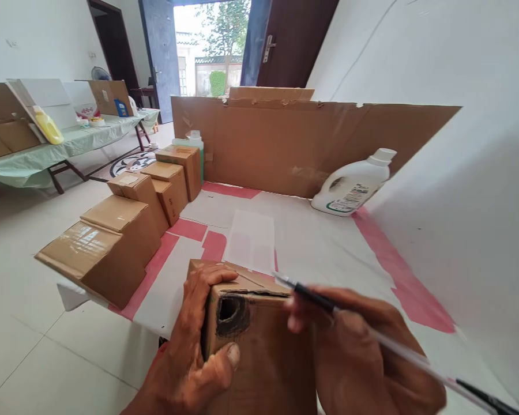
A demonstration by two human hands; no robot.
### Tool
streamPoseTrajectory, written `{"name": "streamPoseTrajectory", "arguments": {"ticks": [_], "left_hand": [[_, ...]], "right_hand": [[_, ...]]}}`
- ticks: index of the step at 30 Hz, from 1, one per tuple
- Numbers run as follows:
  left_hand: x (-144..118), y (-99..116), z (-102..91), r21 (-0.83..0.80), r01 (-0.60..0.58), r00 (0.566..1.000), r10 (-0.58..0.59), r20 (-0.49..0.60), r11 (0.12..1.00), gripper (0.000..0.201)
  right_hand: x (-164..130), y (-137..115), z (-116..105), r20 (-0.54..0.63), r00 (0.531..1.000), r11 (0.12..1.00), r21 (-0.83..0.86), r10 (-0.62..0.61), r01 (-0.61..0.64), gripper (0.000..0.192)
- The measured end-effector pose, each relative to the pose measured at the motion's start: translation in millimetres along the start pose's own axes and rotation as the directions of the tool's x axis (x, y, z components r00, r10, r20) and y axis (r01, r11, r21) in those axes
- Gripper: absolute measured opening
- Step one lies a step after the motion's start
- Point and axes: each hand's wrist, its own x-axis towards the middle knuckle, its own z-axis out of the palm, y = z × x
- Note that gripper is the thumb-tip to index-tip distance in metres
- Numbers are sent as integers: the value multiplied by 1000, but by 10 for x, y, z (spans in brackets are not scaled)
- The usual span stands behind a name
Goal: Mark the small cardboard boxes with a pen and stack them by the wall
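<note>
A brown cardboard box (277,357) stands in front of me at the near edge of the table. Its near face has a dark hole near the upper left corner, ringed by black scribbled marks (242,323). My left hand (203,334) grips the box's left side, fingers over the top edge and thumb on the near face. In my right hand (358,346) is a pen (315,297) with a clear barrel and black grip. Its pale tip points left, over the box's top; whether it touches cannot be told. Motion blurs the right hand slightly.
Several closed cardboard boxes (116,216) line the table's left edge. A white jug (357,181) leans by a tall cardboard panel (259,144) at the back. White paper with pink patches covers the table (311,236). Another table (99,138) stands farther left.
</note>
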Motion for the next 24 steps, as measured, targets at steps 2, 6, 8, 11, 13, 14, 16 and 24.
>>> {"name": "streamPoseTrajectory", "arguments": {"ticks": [2,6,8,11,13,14,16,24], "left_hand": [[-24,-16,6,13,26,999,-25,-30,1000,57],[-25,20,-40,38,117,987,-112,-112,992,57],[-10,46,-78,64,177,978,-168,-125,982,57],[8,62,-115,81,232,965,-219,-142,969,59],[15,56,-119,74,251,960,-237,-151,965,62],[19,50,-115,73,254,958,-240,-154,965,63],[28,40,-101,76,241,961,-226,-161,968,64],[40,41,-80,27,224,967,-219,-130,974,62]], "right_hand": [[238,130,-80,-95,995,998,65,-10,16,15],[604,708,-411,-95,983,884,-431,154,-180,28],[604,1084,-557,31,908,573,-784,418,-237,24],[414,1562,-615,23,823,370,-901,568,-229,20],[263,1742,-577,1,780,263,-942,626,-210,19],[205,1787,-556,-5,762,223,-955,647,-196,17],[135,1804,-541,-14,738,165,-972,674,-169,17],[-42,1515,-1017,-288,795,-74,-953,533,-295,52]]}}
